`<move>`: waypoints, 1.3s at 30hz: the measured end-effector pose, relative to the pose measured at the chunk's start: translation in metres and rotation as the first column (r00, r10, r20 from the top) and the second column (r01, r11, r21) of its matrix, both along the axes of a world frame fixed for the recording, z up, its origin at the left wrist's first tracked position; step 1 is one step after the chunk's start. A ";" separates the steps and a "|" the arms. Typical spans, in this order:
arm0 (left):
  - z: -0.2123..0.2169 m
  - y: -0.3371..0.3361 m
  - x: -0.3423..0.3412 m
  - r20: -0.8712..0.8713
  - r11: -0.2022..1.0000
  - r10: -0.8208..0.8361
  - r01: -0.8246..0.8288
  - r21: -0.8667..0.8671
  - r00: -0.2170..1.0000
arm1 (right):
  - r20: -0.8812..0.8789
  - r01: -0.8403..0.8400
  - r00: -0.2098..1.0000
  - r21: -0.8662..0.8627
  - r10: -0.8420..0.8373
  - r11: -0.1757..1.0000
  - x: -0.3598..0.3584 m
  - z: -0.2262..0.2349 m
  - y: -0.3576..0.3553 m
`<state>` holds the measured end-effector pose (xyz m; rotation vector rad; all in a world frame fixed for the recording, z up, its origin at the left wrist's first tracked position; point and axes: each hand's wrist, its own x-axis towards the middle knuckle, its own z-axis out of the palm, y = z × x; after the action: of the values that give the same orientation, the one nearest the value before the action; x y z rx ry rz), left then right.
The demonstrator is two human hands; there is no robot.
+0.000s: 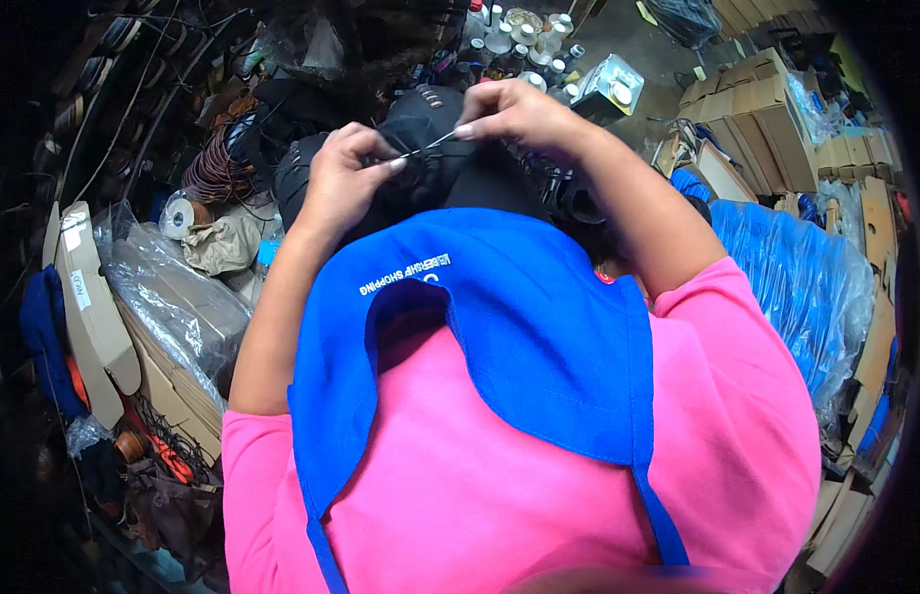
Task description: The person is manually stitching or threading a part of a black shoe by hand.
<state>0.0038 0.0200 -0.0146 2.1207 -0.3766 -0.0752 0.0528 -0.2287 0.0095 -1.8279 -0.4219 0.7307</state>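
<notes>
Above my lap, a thin, pale, silvery strand [432, 146], perhaps wire or cord, runs between my two hands. My left hand [343, 176] pinches its lower left end between thumb and fingers. At the upper right end, the thumb and fingertips of my right hand [516, 114] close on it. Right behind it lies dark material [417, 124] over my knees; its exact kind is hard to make out. A blue apron [539, 297] covers part of my pink shirt, below the hands.
Several capped bottles [524, 35] and a metal can [610, 84] stand beyond my right hand. Cardboard boxes [752, 119] and blue plastic wrapping [786, 277] fill the right side. To the left are coiled brown cord [217, 163], a spool [183, 216] and plastic-covered cardboard [173, 297].
</notes>
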 end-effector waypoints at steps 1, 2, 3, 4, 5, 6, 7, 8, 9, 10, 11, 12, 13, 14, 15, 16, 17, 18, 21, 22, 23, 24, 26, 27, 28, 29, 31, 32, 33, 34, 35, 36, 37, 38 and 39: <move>0.001 0.004 -0.002 -0.045 0.999 0.006 -0.007 -0.035 0.999 | -0.068 0.005 0.998 0.015 -0.004 1.000 0.002 -0.003 -0.006; 0.002 0.005 -0.005 -0.091 0.997 0.009 -0.015 -0.070 0.996 | -0.136 0.011 0.991 0.030 -0.007 0.999 0.003 -0.006 -0.009; 0.005 0.005 -0.005 -0.094 0.997 0.009 -0.016 -0.072 0.996 | -0.139 0.011 0.990 0.028 -0.007 1.000 0.000 -0.011 -0.009; 0.012 0.002 -0.006 -0.107 1.000 -0.005 0.006 0.008 0.994 | -0.130 0.032 0.991 0.072 -0.023 0.997 -0.006 -0.010 -0.006; 0.017 -0.002 -0.006 -0.122 0.996 -0.019 0.030 0.088 0.992 | -0.122 0.054 0.992 0.115 -0.040 0.992 -0.010 -0.011 -0.004; 0.019 -0.005 -0.006 -0.122 0.996 -0.019 0.029 0.087 0.992 | -0.122 0.053 0.992 0.114 -0.039 0.992 -0.009 -0.015 -0.005; 0.022 -0.009 -0.004 -0.188 0.997 -0.047 0.056 0.043 0.981 | 0.049 -0.012 0.999 0.004 0.011 1.000 -0.008 -0.017 -0.006; 0.023 -0.012 -0.003 -0.252 0.997 -0.080 0.082 -0.002 0.965 | 0.210 -0.055 0.974 -0.116 0.079 0.992 -0.008 -0.017 -0.007; 0.025 -0.015 -0.002 -0.224 0.994 -0.083 0.096 0.048 0.971 | 0.123 -0.050 0.990 -0.139 0.068 0.989 -0.011 -0.014 -0.012; 0.024 -0.015 0.000 -0.223 0.994 -0.083 0.096 0.048 0.971 | 0.124 -0.050 0.990 -0.139 0.067 0.989 -0.014 -0.006 -0.016; 0.023 -0.014 0.001 -0.167 0.988 -0.119 0.133 0.077 0.979 | 0.052 -0.054 0.997 -0.131 0.061 0.990 -0.018 0.003 -0.022; 0.022 -0.013 0.002 -0.111 0.980 -0.156 0.168 0.109 0.982 | -0.020 -0.057 0.998 -0.122 0.055 0.991 -0.019 0.008 -0.028; 0.022 -0.013 0.002 -0.112 0.979 -0.159 0.171 0.109 0.981 | 0.069 -0.037 0.997 -0.055 0.041 0.998 -0.020 0.013 -0.033; 0.024 -0.013 0.002 -0.077 0.972 -0.183 0.193 0.136 0.980 | -0.013 0.014 1.000 0.048 -0.013 0.999 -0.018 0.020 -0.034; 0.024 -0.013 0.002 -0.042 0.963 -0.207 0.211 0.165 0.977 | 0.191 0.036 0.981 -0.079 -0.020 0.996 -0.010 0.022 -0.030; 0.026 -0.015 0.002 -0.036 0.961 -0.220 0.223 0.162 0.975 | 0.391 0.095 0.920 -0.201 -0.009 0.975 0.000 0.024 -0.027; 0.028 -0.017 0.005 -0.038 0.943 -0.249 0.251 0.217 0.968 | 0.497 0.205 0.867 -0.290 -0.036 0.935 0.008 0.016 -0.027; 0.030 -0.019 0.008 -0.040 0.922 -0.275 0.276 0.271 0.961 | 0.699 0.356 0.715 -0.382 0.015 0.853 0.016 0.004 -0.033; 0.028 -0.016 0.008 -0.057 0.923 -0.263 0.268 0.277 0.963 | 0.754 0.394 0.656 -0.351 0.007 0.849 0.013 0.023 -0.021; 0.026 -0.013 0.004 -0.066 0.926 -0.248 0.256 0.277 0.967 | 0.744 0.240 0.634 -0.448 0.210 0.862 0.004 0.037 -0.010; 0.026 -0.012 0.005 -0.075 0.926 -0.248 0.259 0.275 0.966 | 0.715 0.104 0.576 -0.544 0.396 0.832 -0.006 0.046 -0.002; 0.025 -0.011 0.005 -0.084 0.926 -0.248 0.262 0.273 0.965 | 0.686 0.102 0.539 -0.629 0.488 0.771 -0.016 0.044 0.010; 0.022 -0.011 0.006 -0.054 0.924 -0.264 0.268 0.272 0.963 | 0.591 0.010 0.498 -0.735 0.634 0.678 -0.019 0.041 0.024; 0.022 -0.011 0.006 -0.027 0.923 -0.276 0.273 0.272 0.961 | 0.548 -0.014 0.476 -0.777 0.688 0.629 -0.020 0.035 0.028; 0.021 -0.008 0.006 -0.027 0.924 -0.272 0.269 0.272 0.962 | 0.548 -0.018 0.473 -0.777 0.690 0.629 -0.019 0.035 0.031; 0.022 -0.004 0.006 -0.017 0.916 -0.298 0.291 0.275 0.954 | 0.539 -0.037 0.493 -0.771 0.683 0.635 -0.019 0.035 0.033; 0.024 0.002 0.004 -0.005 0.910 -0.319 0.308 0.278 0.948 | 0.568 -0.084 0.497 -0.721 0.656 0.688 -0.015 0.033 0.030; 0.026 0.005 0.000 0.060 0.906 -0.328 0.296 0.304 0.943 | 0.568 -0.087 0.492 -0.721 0.659 0.687 -0.014 0.031 0.027; 0.028 0.009 -0.005 0.124 0.901 -0.336 0.281 0.330 0.934 | 0.627 -0.095 0.485 -0.655 0.609 0.750 -0.015 0.028 0.023; 0.027 0.017 -0.008 0.125 0.902 -0.331 0.274 0.332 0.935 | 0.682 -0.102 0.479 -0.582 0.553 0.807 -0.017 0.023 0.017; 0.023 0.032 -0.010 0.147 0.882 -0.301 0.216 0.418 0.942 | 0.696 -0.072 0.449 -0.596 0.560 0.799 -0.012 0.013 0.005; 0.019 0.048 -0.014 0.170 0.852 -0.272 0.155 0.500 0.947 | 0.650 -0.033 0.522 -0.632 0.552 0.775 -0.011 0.008 -0.011; 0.014 0.068 -0.021 0.180 0.890 -0.150 0.053 0.452 0.972 | 0.618 0.003 0.602 -0.635 0.506 0.773 -0.012 0.008 -0.025; 0.010 0.087 -0.028 0.183 0.913 -0.022 -0.055 0.404 0.983 | 0.582 0.035 0.675 -0.639 0.453 0.768 -0.013 0.007 -0.036; 0.012 0.103 -0.033 0.054 0.959 0.078 -0.090 0.269 0.995 | 0.501 0.044 0.842 -0.434 0.200 0.900 -0.012 0.003 -0.041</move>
<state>-0.0292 0.1233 -0.0027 2.4108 -0.3146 -0.0329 0.0411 -0.2695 0.0120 -2.4594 -0.7518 0.3619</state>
